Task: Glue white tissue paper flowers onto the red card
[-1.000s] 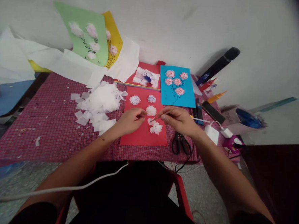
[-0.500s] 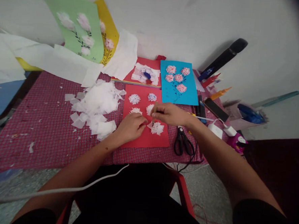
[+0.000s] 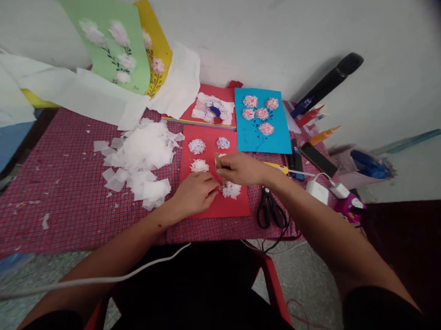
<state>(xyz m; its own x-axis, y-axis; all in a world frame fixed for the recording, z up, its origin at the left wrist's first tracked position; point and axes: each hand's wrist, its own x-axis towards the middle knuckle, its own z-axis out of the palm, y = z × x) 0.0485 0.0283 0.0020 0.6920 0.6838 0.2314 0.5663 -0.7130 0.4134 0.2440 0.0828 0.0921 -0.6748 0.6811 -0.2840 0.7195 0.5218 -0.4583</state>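
Note:
A red card (image 3: pixel 203 204) lies on the checked tablecloth (image 3: pixel 69 190) in front of me, with several small white tissue flowers glued on it. My left hand (image 3: pixel 194 194) rests on the card with fingers curled down, its tips beside one tissue flower (image 3: pixel 231 189). My right hand (image 3: pixel 240 167) is pinched round a thin stick (image 3: pixel 218 163) that stands over the card, just above that flower. Another flower (image 3: pixel 199 165) lies left of the stick.
A heap of white tissue squares (image 3: pixel 142 155) lies left of the card. Black scissors (image 3: pixel 272 210) lie right of it, then a white charger (image 3: pixel 318 191) and a pink device (image 3: pixel 348 207). A blue card with pink flowers (image 3: pixel 260 120) and markers lie behind.
Both hands came down from above the card onto it. The stick swung from slanting between the hands to nearly upright over the lower flower, and a flower now lies bare left of it.

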